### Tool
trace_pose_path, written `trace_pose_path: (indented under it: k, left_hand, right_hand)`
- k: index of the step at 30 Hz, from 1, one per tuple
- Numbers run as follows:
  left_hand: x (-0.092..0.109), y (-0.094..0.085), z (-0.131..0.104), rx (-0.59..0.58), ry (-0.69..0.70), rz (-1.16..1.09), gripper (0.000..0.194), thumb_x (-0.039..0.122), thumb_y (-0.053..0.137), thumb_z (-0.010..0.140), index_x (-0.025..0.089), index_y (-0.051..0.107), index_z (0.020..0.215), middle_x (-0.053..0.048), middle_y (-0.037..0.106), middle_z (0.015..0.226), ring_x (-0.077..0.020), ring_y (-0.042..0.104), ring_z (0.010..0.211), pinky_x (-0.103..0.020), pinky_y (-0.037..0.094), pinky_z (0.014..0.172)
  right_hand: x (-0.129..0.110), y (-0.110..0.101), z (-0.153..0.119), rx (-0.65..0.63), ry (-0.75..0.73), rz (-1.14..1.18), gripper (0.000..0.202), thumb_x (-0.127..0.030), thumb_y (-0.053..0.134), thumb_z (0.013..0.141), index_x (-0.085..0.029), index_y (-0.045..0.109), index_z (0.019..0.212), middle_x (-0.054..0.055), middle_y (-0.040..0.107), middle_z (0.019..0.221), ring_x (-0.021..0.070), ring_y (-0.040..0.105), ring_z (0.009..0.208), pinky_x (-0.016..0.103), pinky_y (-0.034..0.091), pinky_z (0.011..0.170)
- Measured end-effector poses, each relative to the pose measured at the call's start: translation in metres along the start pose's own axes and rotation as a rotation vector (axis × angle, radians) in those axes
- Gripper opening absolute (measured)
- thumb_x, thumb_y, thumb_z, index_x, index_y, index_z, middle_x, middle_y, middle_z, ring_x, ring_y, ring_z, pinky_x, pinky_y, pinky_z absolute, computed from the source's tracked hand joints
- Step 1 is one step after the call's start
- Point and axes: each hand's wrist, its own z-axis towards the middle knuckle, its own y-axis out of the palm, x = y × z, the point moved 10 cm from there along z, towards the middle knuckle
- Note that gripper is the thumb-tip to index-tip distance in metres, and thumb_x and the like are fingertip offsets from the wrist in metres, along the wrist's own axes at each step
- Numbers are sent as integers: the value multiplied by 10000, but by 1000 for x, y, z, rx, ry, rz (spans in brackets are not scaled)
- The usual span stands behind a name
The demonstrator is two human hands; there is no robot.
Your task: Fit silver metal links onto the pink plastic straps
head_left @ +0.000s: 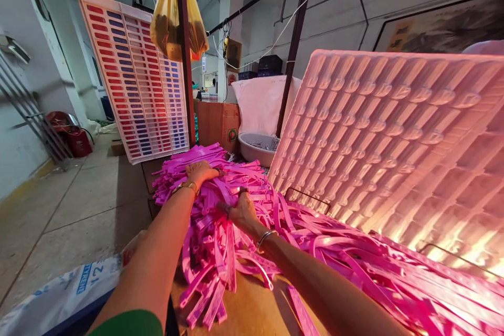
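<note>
A thick heap of bright pink flat straps [214,197], with small holes near some ends, lies on the bench before me. My left hand [200,172] is on the upper part of the heap, its fingers bent over a bunch of straps and partly hidden among them. Nearer to me and to the right, my right hand [244,213] has its thumb and fingers around more straps, whose loose ends hang toward the bench edge. Dark coverings show at some fingertips.
A translucent moulded tray [378,131] leans at right behind more straps. Another tray [145,84] with red and blue slots stands at left, near a hanging yellow bag [169,21]. Behind the heap are a grey basin [255,155] of small metal parts and a cardboard box [218,123].
</note>
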Motion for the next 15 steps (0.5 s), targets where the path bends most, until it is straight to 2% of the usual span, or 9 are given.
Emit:
trace_pose_path:
  k: [2,5,9,12,15]
  left_hand:
    - [-1,5,-1,-91,-17,-22,603,706,640,548,163,695,803,-189,706,941,-384,634,948,-431,478,764]
    - [-3,4,-4,-132,-4,-50,493,662,666,541,183,645,657,-147,697,824,-353,649,867,-390,485,678]
    - [-3,5,-11,-164,24,-98,431,609,682,541,209,525,496,-76,628,644,-297,636,732,-333,432,541]
    - [1,2,-25,-194,72,-163,431,543,688,559,218,438,427,-6,487,482,-198,543,534,-288,335,452]
    - [9,-3,-49,-232,138,-255,442,498,666,583,216,374,409,37,354,437,-115,378,430,-277,264,436]
  right_hand:
    - [6,3,-4,39,4,-38,765,-425,712,692,-48,369,1262,198,573,1070,313,575,978,394,457,820]
    - [12,12,-9,41,-25,-93,760,-372,746,629,-64,398,1231,193,559,1080,329,561,1004,409,447,844]
    - [30,18,-11,-5,48,31,780,-332,750,607,-93,384,1254,75,589,860,242,592,751,367,469,699]
    - [35,9,-20,-13,40,212,691,-279,773,554,-127,471,1157,9,572,769,175,559,674,291,455,623]
    - [39,9,-40,-128,27,399,462,-341,742,571,-131,565,942,-6,564,682,140,523,603,255,431,557]
